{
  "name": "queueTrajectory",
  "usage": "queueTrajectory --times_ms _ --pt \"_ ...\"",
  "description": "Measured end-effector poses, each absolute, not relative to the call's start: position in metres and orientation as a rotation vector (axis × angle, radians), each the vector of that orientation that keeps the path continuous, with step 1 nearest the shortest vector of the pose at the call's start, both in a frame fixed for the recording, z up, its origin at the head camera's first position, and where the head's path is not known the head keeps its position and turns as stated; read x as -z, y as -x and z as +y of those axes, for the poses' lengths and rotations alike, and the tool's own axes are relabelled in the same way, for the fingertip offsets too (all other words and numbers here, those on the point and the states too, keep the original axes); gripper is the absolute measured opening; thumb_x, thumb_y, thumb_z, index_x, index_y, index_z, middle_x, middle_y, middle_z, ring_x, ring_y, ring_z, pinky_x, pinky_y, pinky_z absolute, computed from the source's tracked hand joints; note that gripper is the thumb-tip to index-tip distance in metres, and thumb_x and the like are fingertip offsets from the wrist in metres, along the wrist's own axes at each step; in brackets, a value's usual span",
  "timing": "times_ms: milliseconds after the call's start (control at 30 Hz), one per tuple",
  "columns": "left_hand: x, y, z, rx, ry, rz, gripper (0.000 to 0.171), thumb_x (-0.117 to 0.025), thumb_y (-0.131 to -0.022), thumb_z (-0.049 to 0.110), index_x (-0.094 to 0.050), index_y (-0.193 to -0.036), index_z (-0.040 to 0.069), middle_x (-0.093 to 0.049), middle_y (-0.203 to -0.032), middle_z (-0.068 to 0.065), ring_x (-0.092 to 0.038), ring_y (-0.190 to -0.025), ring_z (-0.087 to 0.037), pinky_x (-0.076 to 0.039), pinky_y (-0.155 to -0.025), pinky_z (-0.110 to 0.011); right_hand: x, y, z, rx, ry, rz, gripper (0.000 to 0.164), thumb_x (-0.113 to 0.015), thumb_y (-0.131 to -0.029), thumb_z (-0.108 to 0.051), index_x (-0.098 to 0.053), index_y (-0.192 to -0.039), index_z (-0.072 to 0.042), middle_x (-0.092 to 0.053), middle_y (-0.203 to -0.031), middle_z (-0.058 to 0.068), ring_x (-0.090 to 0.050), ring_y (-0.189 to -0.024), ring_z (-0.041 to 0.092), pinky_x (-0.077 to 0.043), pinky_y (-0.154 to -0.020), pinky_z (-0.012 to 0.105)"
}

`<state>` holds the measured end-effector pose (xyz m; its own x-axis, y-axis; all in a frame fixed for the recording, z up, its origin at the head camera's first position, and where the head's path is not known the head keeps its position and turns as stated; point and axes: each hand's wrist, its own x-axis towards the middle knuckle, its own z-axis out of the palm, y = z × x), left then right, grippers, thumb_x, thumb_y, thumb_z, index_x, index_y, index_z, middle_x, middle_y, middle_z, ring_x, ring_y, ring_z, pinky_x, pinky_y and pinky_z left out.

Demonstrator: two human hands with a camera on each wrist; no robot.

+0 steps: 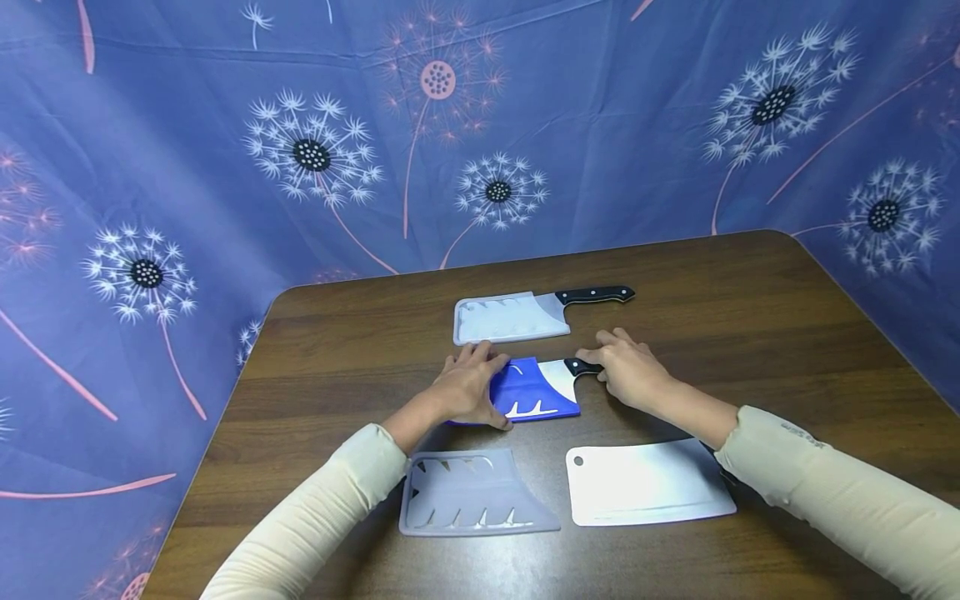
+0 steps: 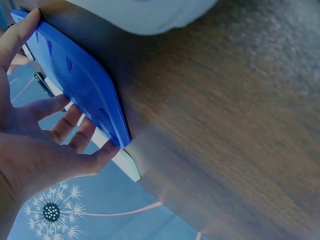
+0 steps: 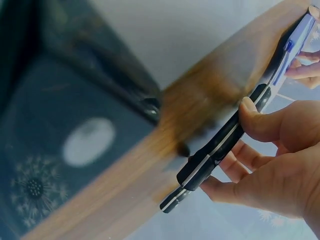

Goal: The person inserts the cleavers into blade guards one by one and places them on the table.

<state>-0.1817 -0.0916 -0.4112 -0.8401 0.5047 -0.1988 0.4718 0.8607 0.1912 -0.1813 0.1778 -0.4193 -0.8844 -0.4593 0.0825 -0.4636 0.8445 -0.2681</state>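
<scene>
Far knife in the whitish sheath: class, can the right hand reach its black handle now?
Probably yes, once the right hand releases the blue-sheathed knife: only bare table lies between that hand and the far handle.

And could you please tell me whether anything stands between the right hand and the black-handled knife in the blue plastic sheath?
Nothing visible does: the right hand holds the black riveted handle. The left hand grips the blue sheath; bare silver blade shows between handle and sheath.

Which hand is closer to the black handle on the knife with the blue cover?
Right. The right hand grips the black handle, while the left hand is farther away, holding the blue cover at the end away from the handle.
</scene>
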Motion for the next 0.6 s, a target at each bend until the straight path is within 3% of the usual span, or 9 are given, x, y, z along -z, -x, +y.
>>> queueTrajectory --times_ms 167,367,600 --pt "0.4118 0.1810 -0.0933 -0.182 -0.744 2.787 0.108 -0.083 -0.060 0.060 -0.038 -0.148 0.018 -0.037 -0.140 -0.004 -0.034 -0.127 -0.024 -0.033 -0.102 -0.052 0.4209 0.1803 0.1785 -0.435 -0.748 -3.015 0.058 -0.069 -0.071 0.016 -0.065 -0.124 -0.005 -0.055 -0.123 0.026 -0.049 -0.106 0.038 -0.044 -0.077 0.066" --pt "0.4112 0.1801 -0.0934 -0.192 -0.777 2.821 0.110 -0.080 -0.060 0.065 -0.036 -0.149 0.018 -0.035 -0.140 -0.003 -0.034 -0.126 -0.025 -0.032 -0.099 -0.050 0.4207 0.1803 0.1796 -0.443 -0.738 -3.033 0.060 -0.070 -0.074 0.014 -0.060 -0.130 -0.004 -0.054 -0.121 0.025 -0.048 -0.107 0.036 -0.037 -0.082 0.072" --pt "0.4035 0.1724 -0.0985 -0.300 -0.833 2.869 0.101 -0.079 -0.063 0.064 -0.042 -0.146 0.021 -0.034 -0.144 -0.005 -0.034 -0.128 -0.026 -0.031 -0.096 -0.051 0.4167 0.1739 0.1835 -0.462 -0.749 -3.007 0.054 -0.072 -0.079 0.005 -0.059 -0.131 -0.002 -0.054 -0.122 0.020 -0.047 -0.110 0.035 -0.034 -0.085 0.070"
